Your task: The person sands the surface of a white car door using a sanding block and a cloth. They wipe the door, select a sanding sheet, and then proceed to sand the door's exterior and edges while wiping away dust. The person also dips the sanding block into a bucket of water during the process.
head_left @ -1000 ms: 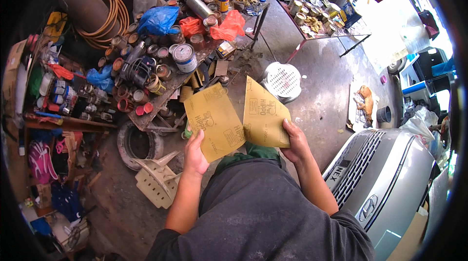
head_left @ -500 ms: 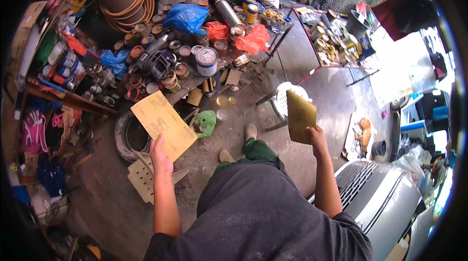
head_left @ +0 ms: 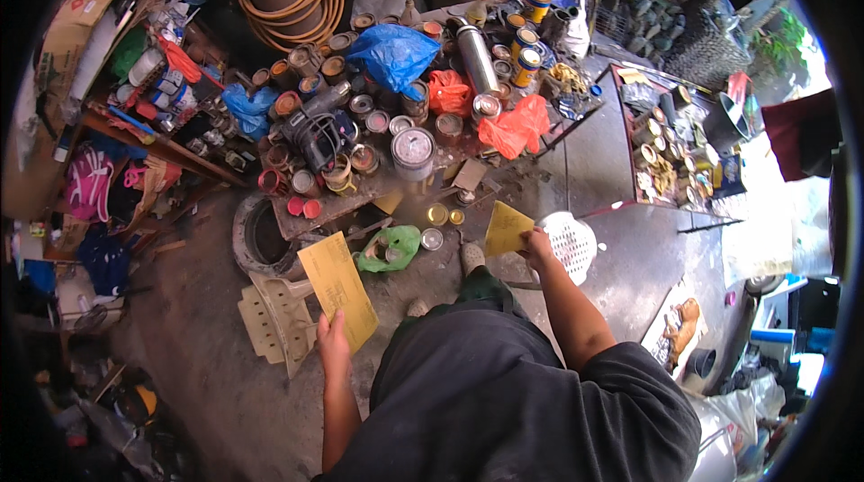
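Dusty workshop floor [head_left: 198, 329] underfoot. Left hand [head_left: 334, 347] grips yellow-brown sheet [head_left: 342, 288] by lower edge; right hand [head_left: 537, 248] pinches second sheet [head_left: 507, 230], reaching out leftward. Loose pinch could drop either; hard squeeze could crease it. Ahead, between hands, green bag [head_left: 400, 245] could catch careless step. Farther ahead, crowded cans [head_left: 413, 158] could topple if brushed.

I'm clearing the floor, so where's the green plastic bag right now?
In the head view, the green plastic bag is on the floor left of centre, just right of the yellow sheet in the left hand.
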`<state>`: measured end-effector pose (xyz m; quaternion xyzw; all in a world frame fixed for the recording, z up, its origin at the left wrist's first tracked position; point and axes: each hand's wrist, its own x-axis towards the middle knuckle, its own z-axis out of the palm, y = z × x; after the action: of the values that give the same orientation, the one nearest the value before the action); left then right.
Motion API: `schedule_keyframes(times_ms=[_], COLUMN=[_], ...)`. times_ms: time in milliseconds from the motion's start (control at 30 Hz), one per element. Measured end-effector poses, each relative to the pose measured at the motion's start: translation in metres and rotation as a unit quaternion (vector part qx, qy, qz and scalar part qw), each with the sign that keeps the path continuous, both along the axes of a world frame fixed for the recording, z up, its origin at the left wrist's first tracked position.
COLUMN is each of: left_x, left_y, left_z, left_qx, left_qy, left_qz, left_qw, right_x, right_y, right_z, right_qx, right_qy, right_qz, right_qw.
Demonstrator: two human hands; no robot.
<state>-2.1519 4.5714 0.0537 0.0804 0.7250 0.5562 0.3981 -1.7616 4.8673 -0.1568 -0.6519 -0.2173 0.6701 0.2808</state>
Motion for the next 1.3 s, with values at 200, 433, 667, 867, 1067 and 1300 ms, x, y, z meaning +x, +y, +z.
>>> schedule_keyframes(times_ms=[200,433,667,867,1067,1300], left_x=[0.066,0.121,0.116,0.092,0.143,0.139], left_y=[0.04,0.07,0.117,0.146,0.172,0.156], left_z=[0.023,0.036,0.059,0.059,0.02,0.006], left_qx=[-0.02,-0.035,0.085,0.37,0.351,0.188], left_qy=[0.04,0.027,-0.092,-0.315,-0.243,-0.138], left_qz=[0.031,0.001,-0.078,-0.086,0.101,0.098], left_qw=[0.998,0.999,0.989,0.87,0.899,0.967], right_x=[-0.055,-0.098,-0.133,-0.139,-0.125,-0.127], right_y=[0.104,0.128,0.089,0.099,0.089,0.081], right_z=[-0.049,-0.018,0.231,0.259,0.244,0.206], right_qx=[-0.041,0.093,0.011,0.065,0.123,0.182], right_qy=[0.085,0.032,0.409,0.373,0.317,0.254], right_qz=[0.017,0.394,0.597,0.429,0.336,0.302], right_qw=[0.995,0.914,0.691,0.82,0.878,0.901])
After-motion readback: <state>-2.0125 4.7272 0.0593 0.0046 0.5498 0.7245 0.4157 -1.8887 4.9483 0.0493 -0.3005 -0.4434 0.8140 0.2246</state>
